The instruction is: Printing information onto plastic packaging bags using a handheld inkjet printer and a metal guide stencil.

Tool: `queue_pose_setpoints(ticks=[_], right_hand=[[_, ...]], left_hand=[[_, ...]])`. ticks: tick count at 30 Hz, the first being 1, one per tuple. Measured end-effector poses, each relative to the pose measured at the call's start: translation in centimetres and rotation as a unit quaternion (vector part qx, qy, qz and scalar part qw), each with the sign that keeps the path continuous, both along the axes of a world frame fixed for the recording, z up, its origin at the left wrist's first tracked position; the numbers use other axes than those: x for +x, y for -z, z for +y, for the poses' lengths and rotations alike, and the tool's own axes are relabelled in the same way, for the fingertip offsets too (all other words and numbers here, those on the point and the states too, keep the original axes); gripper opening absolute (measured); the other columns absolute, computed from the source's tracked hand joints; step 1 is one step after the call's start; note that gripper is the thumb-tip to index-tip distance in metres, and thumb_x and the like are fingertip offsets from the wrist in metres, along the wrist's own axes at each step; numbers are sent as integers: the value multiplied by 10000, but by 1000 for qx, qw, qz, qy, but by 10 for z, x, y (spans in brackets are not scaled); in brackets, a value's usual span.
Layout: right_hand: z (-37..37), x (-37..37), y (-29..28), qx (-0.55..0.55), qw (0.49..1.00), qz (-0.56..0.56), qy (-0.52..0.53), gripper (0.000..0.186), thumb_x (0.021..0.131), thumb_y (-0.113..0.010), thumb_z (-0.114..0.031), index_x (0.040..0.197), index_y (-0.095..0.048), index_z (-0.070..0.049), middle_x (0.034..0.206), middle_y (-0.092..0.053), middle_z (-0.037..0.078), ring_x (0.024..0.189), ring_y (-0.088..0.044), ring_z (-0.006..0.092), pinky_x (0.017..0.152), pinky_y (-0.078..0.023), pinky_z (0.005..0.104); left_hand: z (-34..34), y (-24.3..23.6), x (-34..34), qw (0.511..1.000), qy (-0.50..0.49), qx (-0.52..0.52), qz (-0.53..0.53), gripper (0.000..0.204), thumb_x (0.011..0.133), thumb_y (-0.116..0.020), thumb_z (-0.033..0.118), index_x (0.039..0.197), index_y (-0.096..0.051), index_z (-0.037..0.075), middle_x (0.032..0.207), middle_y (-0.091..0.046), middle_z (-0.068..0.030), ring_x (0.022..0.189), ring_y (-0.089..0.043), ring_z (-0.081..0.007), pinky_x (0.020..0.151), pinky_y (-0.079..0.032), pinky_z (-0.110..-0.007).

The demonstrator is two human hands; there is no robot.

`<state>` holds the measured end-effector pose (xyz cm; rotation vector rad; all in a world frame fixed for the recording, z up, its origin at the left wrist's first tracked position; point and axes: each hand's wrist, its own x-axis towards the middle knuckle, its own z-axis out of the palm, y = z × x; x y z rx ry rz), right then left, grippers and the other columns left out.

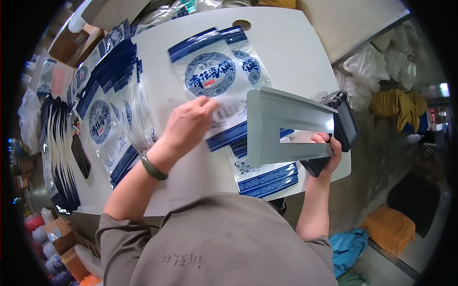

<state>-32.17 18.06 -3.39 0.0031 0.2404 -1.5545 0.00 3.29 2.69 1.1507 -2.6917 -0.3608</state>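
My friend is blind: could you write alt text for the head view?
A person's right hand grips a grey handheld device; the left hand is at a blue-and-white bag's edge. More bags lie on the white table's left side.

The white bench (pixel 291 52) is brightly lit, its surroundings dimmer. A white glare spot shines on the grey frame (pixel 291 112); the topmost bag (pixel 210 74) looks slightly blurred. Fisheye distortion curves the edges into black.
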Motion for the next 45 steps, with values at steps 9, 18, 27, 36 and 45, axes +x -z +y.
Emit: queue_pose_setpoints(ticks=[9, 18, 27, 36, 45], right_hand=[[-3, -7, 6, -28, 998, 0, -56, 200, 854, -614, -215, 934, -509, -63, 851, -534, 63, 776, -545, 189, 738, -487, 323], [0, -5, 8, 13, 1000, 10, -1, 201, 859, -604, -217, 946, -510, -62, 869, -543, 81, 794, -580, 223, 750, -518, 366], [-3, -3, 7, 11, 1000, 2, 17, 193, 846, -601, -198, 939, -516, -51, 878, -549, 76, 775, -576, 220, 755, -517, 366], [1, -8, 9, -26, 998, -48, 19, 161, 853, -591, -203, 930, -512, -87, 871, -569, 58, 811, -584, 213, 784, -504, 359], [-3, -5, 11, -18, 999, -2, 36, 173, 853, -596, -207, 932, -512, -77, 873, -569, 65, 811, -584, 205, 794, -504, 361]], left_hand=[[28, 3, -57, 975, 99, 62, 188, 450, 762, -676, 257, 1142, -582, 34, 1138, -572, -154, 1039, -543, -323, 890, -447, -403], [31, 13, -82, 944, 158, 77, 281, 341, 761, -688, 176, 1059, -623, 23, 1023, -612, -175, 925, -588, -307, 813, -487, -377], [4, -5, -47, 993, 89, -24, 76, 135, 741, -602, 46, 872, -617, 18, 822, -622, -126, 740, -620, -265, 583, -510, -336], [87, -26, -12, 959, 273, 38, -63, 653, 701, -744, 406, 1184, -549, 12, 1220, -552, -160, 1138, -550, -255, 936, -464, -344], [35, 11, -68, 933, 337, -22, 123, 637, 709, -744, 461, 1176, -569, 65, 1193, -554, -114, 1142, -511, -279, 1022, -365, -434]])
